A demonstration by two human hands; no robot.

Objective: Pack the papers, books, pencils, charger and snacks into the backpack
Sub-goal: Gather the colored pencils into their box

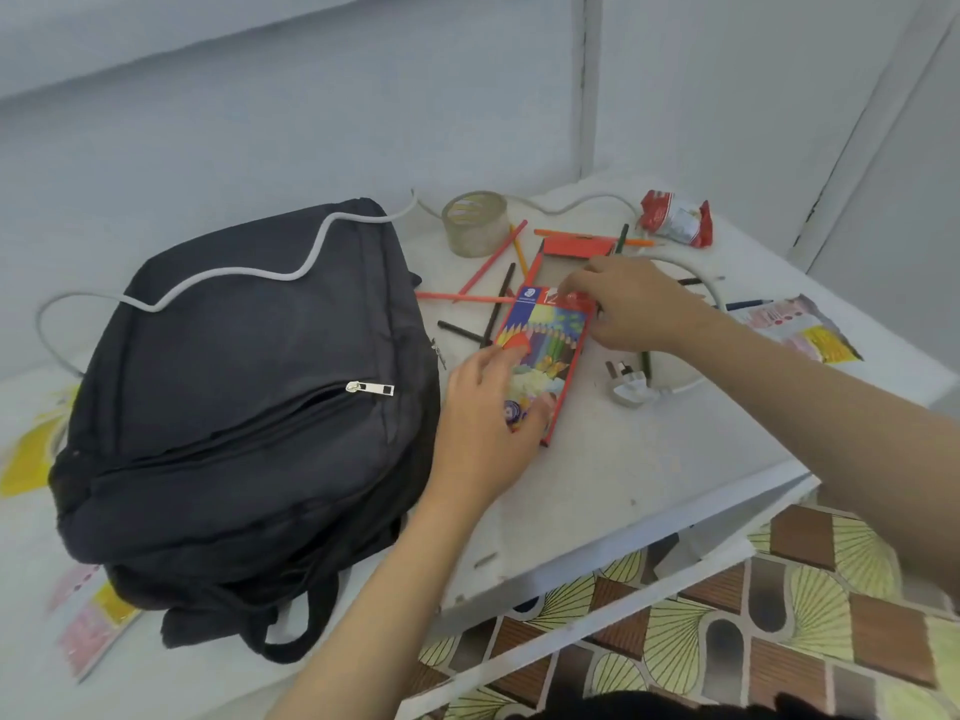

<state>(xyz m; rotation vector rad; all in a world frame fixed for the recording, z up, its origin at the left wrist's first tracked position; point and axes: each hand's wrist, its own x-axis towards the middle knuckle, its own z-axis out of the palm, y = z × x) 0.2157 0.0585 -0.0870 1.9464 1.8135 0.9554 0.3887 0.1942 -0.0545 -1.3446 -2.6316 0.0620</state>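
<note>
The backpack (249,387) lies flat at the left of the white table (623,475), its front zip closed, with the charger cable (234,272) trailing across its far side. The pencil box (545,345) lies just right of it.

The left hand (488,413) reaches in from the near edge with its forearm angled right. Its thumb and fingers curl round the box's near end.

The right hand (634,309) comes in from the right, palm down, its fingertips bunched and pinching at the box's far mouth. Whether they hold the box edge or a pencil cannot be told.

Loose pencils (488,272) lie scattered beyond the box, near a tape roll (475,223). A snack packet (675,220) sits far right, and the plug (631,387) rests below the right wrist.
</note>
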